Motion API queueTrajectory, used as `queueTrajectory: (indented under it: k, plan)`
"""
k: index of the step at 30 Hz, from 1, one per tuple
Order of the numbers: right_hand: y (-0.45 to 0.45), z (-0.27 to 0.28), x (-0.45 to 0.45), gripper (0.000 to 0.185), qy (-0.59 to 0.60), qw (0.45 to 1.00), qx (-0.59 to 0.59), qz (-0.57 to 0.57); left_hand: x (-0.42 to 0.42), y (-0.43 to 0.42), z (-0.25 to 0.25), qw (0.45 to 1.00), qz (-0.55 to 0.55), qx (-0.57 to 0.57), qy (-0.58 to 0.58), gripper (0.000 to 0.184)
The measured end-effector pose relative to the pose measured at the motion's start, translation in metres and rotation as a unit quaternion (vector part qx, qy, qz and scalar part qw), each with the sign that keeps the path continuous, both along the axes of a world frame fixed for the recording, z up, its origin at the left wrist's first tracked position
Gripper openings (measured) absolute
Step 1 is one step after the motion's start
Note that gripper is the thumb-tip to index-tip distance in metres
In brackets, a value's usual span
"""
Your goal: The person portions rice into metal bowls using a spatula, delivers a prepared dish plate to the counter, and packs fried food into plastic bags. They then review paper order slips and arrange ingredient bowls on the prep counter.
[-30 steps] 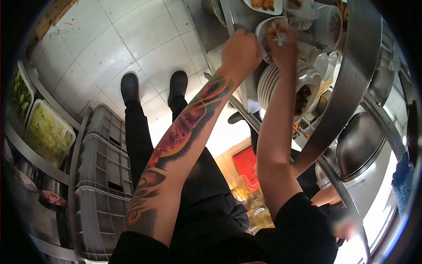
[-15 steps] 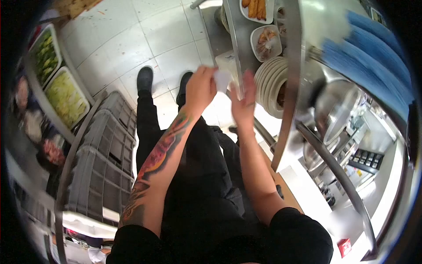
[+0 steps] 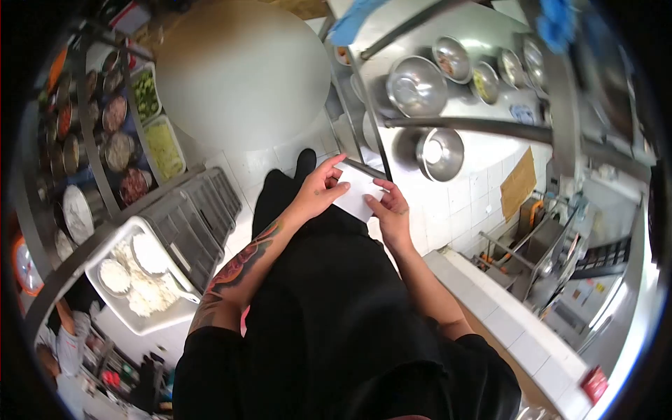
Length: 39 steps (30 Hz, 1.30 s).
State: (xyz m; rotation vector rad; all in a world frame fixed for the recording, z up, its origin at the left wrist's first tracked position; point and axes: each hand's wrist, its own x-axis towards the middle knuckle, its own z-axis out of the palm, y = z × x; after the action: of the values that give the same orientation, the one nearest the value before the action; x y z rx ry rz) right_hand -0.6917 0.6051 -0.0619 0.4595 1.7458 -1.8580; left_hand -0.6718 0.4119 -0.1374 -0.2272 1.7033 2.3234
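Observation:
A small white paper slip (image 3: 355, 194) is stretched between my two hands in front of my waist. My left hand (image 3: 322, 189) pinches its left side, thumb on top. On the opposite side, my right hand (image 3: 393, 214) grips the lower right edge between thumb and fingers. Any writing on the slip is too faint to make out. Just beyond the hands runs the edge of a metal shelf unit, with a steel bowl (image 3: 448, 159) to the right.
At left, a white tub (image 3: 189, 308) of what looks like rice stands by grey crates (image 3: 185, 231). Chopped greens (image 3: 145, 94) and several metal food containers lie beyond. A large pale round surface (image 3: 245, 77) covers floor ahead. Another person (image 3: 70, 350) is at lower left.
My hands, blurred and apart before with a white item at the left one, now both hold the slip nearer my body. The view has shifted, bringing the tub and steel bowls into sight.

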Motion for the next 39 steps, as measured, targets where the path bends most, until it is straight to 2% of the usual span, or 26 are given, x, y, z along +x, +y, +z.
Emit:
queueTrajectory:
  k: [2,3,4,6,11,14,16,18,19,20,21,22,23,24,26,27,28,30,31,32,33,34,35,36,37,39]
  plan:
    - [0.018,0.012,0.006,0.037,0.096,0.992,0.078,-0.005,-0.003,0.010,0.015,0.990,-0.077,0.092,-0.074,0.052]
    - [0.027,0.015,0.009,0.028,0.124,0.986,0.115,-0.005,-0.004,0.016,0.017,0.985,-0.121,0.089,-0.086,0.036]
    - [0.033,0.018,0.011,0.028,0.129,0.985,0.115,-0.024,-0.005,0.021,0.019,0.983,-0.140,0.084,-0.081,0.036]
    - [0.045,0.023,0.017,0.022,0.098,0.988,0.082,-0.090,-0.003,0.033,0.032,0.979,-0.175,0.078,-0.074,0.024]
    - [0.086,0.049,0.029,0.024,0.115,0.986,0.004,-0.118,-0.003,0.072,0.077,0.985,-0.134,0.045,-0.095,0.021]
    - [0.124,0.057,0.032,0.028,0.146,0.978,-0.043,-0.139,-0.004,0.108,0.093,0.988,-0.096,0.064,-0.103,0.022]
    - [0.168,0.052,0.030,0.025,0.168,0.971,-0.057,-0.162,-0.012,0.140,0.094,0.995,-0.081,-0.041,-0.031,0.021]
    - [0.235,0.032,0.030,0.021,0.173,0.968,0.038,-0.178,-0.023,0.185,0.094,0.995,-0.074,-0.057,-0.022,0.014]
    - [0.272,0.024,0.029,0.020,0.175,0.964,0.163,-0.118,-0.032,0.212,0.096,0.989,-0.040,-0.105,0.091,0.012]
    - [0.298,0.029,0.028,0.020,0.177,0.961,0.161,-0.135,-0.040,0.239,0.099,0.967,-0.009,-0.149,0.205,0.013]
    - [0.322,0.040,0.031,0.025,0.177,0.978,0.093,-0.067,-0.049,0.266,0.109,0.951,-0.002,-0.184,0.247,0.021]
    - [0.347,0.053,0.035,0.031,0.174,0.984,0.025,-0.003,-0.056,0.298,0.120,0.950,-0.024,-0.182,0.252,0.021]
    - [0.369,0.066,0.039,0.050,0.066,0.994,-0.087,0.019,-0.062,0.331,0.133,0.912,-0.005,-0.227,0.341,0.022]
    - [0.387,0.080,0.041,0.059,0.016,0.983,-0.180,0.023,-0.071,0.363,0.145,0.863,0.022,-0.264,0.430,0.023]
    - [0.403,0.104,0.044,0.063,0.079,0.962,-0.253,-0.057,-0.078,0.412,0.163,0.837,0.002,-0.274,0.473,0.027]
    - [0.411,0.106,0.038,0.048,0.117,0.940,-0.291,-0.135,-0.081,0.433,0.171,0.814,-0.019,-0.267,0.516,0.028]
    - [0.416,0.109,0.027,0.048,0.122,0.939,-0.290,-0.139,-0.083,0.444,0.177,0.789,-0.038,-0.262,0.554,0.029]
    - [0.439,0.112,0.003,0.033,0.207,0.910,-0.192,-0.303,-0.087,0.468,0.179,0.787,-0.068,-0.263,0.554,0.027]
    - [0.455,0.114,-0.010,0.025,0.218,0.907,-0.202,-0.299,-0.092,0.480,0.179,0.838,-0.095,-0.203,0.497,0.025]
    - [0.469,0.117,-0.023,0.025,0.220,0.907,-0.206,-0.294,-0.097,0.490,0.178,0.882,-0.121,-0.141,0.434,0.023]
    - [0.481,0.121,-0.037,0.022,0.244,0.913,-0.162,-0.285,-0.109,0.493,0.173,0.890,-0.147,-0.133,0.411,0.035]
    - [0.492,0.125,-0.050,0.019,0.267,0.916,-0.117,-0.276,-0.118,0.498,0.172,0.889,-0.142,-0.137,0.412,0.035]
    - [0.502,0.130,-0.063,0.017,0.270,0.918,-0.098,-0.273,-0.127,0.502,0.174,0.945,-0.168,-0.020,0.280,0.041]
    - [0.513,0.131,-0.075,0.017,0.271,0.919,-0.101,-0.269,-0.137,0.509,0.175,0.967,-0.188,0.099,0.138,0.050]
    - [0.524,0.131,-0.089,0.018,0.272,0.919,-0.099,-0.268,-0.150,0.514,0.178,0.961,-0.207,0.131,0.126,0.056]
    - [0.546,0.133,-0.115,0.018,0.275,0.924,-0.079,-0.254,-0.181,0.534,0.176,0.957,-0.212,0.150,0.129,0.055]
